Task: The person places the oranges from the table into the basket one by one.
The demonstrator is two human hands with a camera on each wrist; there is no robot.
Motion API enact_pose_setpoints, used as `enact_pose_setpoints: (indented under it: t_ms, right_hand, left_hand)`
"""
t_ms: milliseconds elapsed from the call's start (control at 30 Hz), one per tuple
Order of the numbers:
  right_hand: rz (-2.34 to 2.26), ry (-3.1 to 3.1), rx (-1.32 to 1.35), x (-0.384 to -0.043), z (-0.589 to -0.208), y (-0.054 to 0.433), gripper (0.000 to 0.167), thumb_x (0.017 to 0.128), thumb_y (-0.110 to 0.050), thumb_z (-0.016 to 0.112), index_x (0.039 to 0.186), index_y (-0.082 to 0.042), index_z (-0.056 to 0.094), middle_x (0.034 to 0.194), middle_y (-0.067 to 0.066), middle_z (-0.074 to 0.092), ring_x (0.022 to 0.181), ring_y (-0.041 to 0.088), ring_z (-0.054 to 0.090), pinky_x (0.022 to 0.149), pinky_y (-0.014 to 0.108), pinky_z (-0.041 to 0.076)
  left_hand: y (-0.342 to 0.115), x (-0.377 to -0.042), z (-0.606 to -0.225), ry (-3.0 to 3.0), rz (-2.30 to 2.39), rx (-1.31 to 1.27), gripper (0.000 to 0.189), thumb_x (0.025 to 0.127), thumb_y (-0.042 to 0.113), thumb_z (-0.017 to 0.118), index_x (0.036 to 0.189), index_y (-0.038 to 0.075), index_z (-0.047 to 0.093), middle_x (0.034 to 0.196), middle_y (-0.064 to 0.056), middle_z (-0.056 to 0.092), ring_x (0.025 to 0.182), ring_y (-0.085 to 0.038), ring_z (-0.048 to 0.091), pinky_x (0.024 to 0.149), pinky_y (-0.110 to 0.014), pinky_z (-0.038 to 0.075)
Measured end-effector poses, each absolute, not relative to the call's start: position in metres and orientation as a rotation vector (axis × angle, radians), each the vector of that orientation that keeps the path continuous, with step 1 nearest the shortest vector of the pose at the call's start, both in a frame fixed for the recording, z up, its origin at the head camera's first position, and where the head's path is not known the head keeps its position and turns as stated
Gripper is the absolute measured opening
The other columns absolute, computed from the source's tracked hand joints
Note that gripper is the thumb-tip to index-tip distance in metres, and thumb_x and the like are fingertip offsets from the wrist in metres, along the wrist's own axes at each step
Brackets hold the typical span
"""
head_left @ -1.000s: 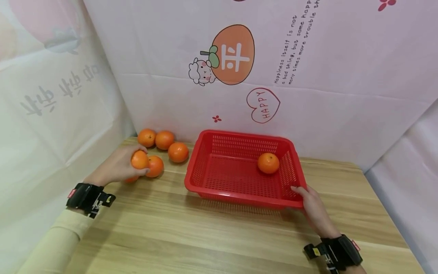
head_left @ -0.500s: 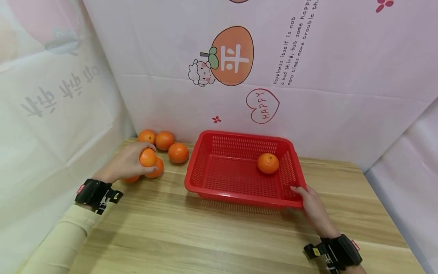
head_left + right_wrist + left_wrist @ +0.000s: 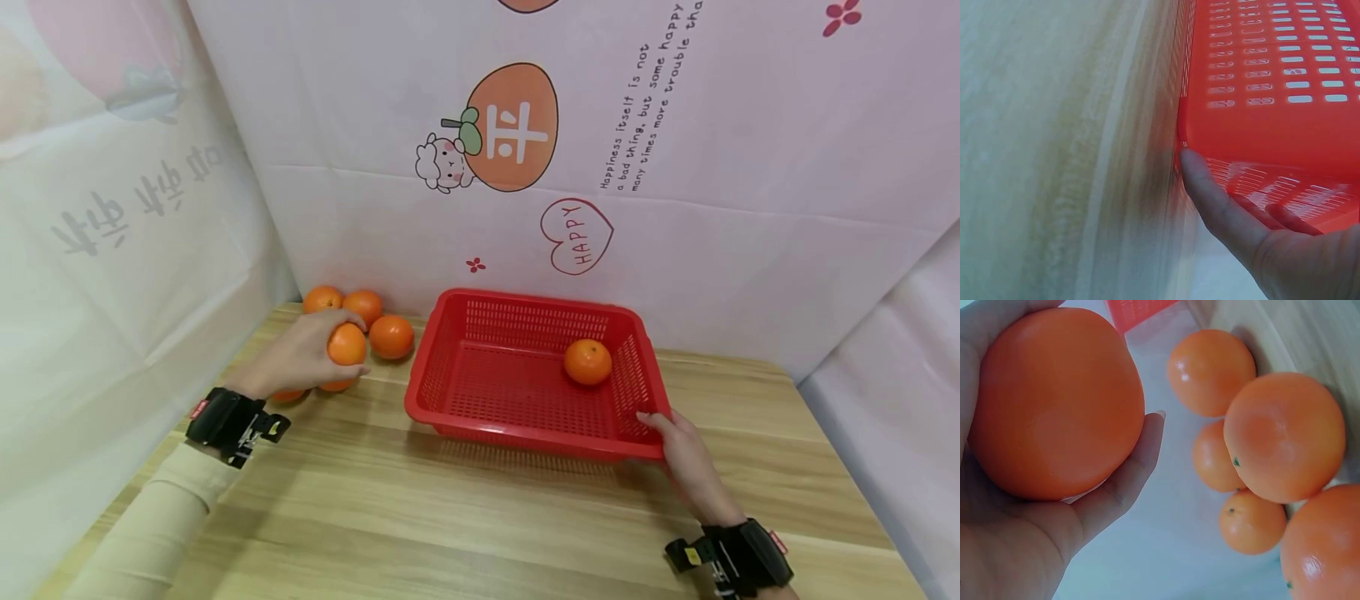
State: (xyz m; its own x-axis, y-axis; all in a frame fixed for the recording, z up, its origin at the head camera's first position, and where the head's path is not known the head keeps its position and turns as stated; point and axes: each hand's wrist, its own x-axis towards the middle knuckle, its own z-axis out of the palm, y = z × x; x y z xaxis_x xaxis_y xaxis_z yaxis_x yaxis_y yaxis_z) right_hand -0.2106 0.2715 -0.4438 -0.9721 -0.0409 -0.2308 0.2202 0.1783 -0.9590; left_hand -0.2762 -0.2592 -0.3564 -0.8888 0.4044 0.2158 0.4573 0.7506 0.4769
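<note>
In the head view my left hand [image 3: 296, 354] holds an orange [image 3: 347, 344] up over a group of other oranges [image 3: 392, 337] at the table's left. Fingers and thumb curve around its sides, filling much of the left wrist view. A red plastic basket [image 3: 517, 435] with slotted walls stands in the middle, with one orange [image 3: 588, 362] inside toward its right end. My right hand [image 3: 688, 458] grips the basket's near right corner, thumb over the rim. From the right wrist view, the other fingers [image 3: 1254, 209] reach under the rim against the outer wall.
The wooden table [image 3: 420, 525] runs up to a white printed cloth [image 3: 360, 225] behind the basket. Another white cloth [image 3: 150, 333] hangs along the left side, close to the oranges. Each wrist wears a black camera band [image 3: 232, 425].
My left hand has moved right with the orange, from over the left part of the group toward the basket. My right hand and the basket stay in place.
</note>
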Motion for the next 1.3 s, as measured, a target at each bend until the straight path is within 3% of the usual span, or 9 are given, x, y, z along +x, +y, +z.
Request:
enact_pose_setpoints:
  t_ms: [233,467,667,867,1100,1300]
  right_hand:
    - [-1.887,2.258,0.171,-0.21,-0.443,0.27,0.058,0.113,-0.026,0.039,0.165,-0.003,0.025,0.129,-0.006,0.063,0.105,0.003,0.068,0.087,0.02,0.058]
    - [-1.886,2.248,0.186,-0.212,-0.444,0.271,0.059,0.114,-0.028,0.039,0.165,-0.004,0.024,0.132,-0.006,0.061,0.106,0.003,0.067,0.088,0.02,0.057]
    - [-1.861,2.253,0.211,-0.211,-0.445,0.272,0.059,0.113,-0.028,0.039,0.166,-0.006,0.024,0.132,-0.007,0.061,0.106,0.003,0.067,0.089,0.019,0.056]
    - [-1.877,2.244,0.193,-0.211,-0.444,0.272,0.059,0.114,-0.028,0.039,0.166,-0.006,0.023,0.13,-0.009,0.062,0.107,0.004,0.067,0.088,0.02,0.057]
    - [-1.878,2.233,0.205,-0.211,-0.443,0.27,0.06,0.114,-0.028,0.038,0.167,-0.006,0.021,0.137,-0.002,0.058,0.108,0.004,0.066,0.088,0.02,0.058]
    - [-1.879,2.246,0.194,-0.212,-0.444,0.27,0.06,0.114,-0.029,0.038,0.166,-0.005,0.023,0.136,-0.004,0.058,0.108,0.003,0.066,0.088,0.019,0.057]
  left_hand:
    - [-0.247,-0.28,-0.359,-2.786,-0.857,-0.773,0.046,0.079,0.026,0.089,0.117,0.025,0.063,0.111,0.006,0.066,0.099,-0.013,0.059,0.084,-0.036,0.052]
    - [-0.229,-0.287,-0.357,-2.835,-0.713,-0.824,0.054,0.08,0.029,0.088,0.125,0.01,0.064,0.114,-0.001,0.069,0.099,-0.018,0.063,0.085,-0.036,0.055]
    - [-0.216,-0.29,-0.356,-2.835,-0.729,-0.873,0.047,0.081,0.032,0.086,0.119,0.013,0.066,0.107,0.005,0.07,0.097,-0.015,0.062,0.084,-0.035,0.055]
    - [-0.206,-0.291,-0.358,-2.84,-0.725,-0.895,0.048,0.081,0.037,0.088,0.12,0.019,0.066,0.111,0.007,0.068,0.099,-0.014,0.062,0.086,-0.034,0.056]
    - [-0.197,-0.293,-0.361,-2.816,-0.757,-0.993,0.049,0.084,0.032,0.087,0.125,0.014,0.067,0.126,0.0,0.071,0.11,-0.015,0.065,0.094,-0.038,0.058]
    - [-0.187,-0.294,-0.36,-2.841,-0.707,-0.971,0.05,0.083,0.036,0.086,0.123,0.015,0.066,0.118,0.004,0.069,0.107,-0.015,0.063,0.092,-0.035,0.057]
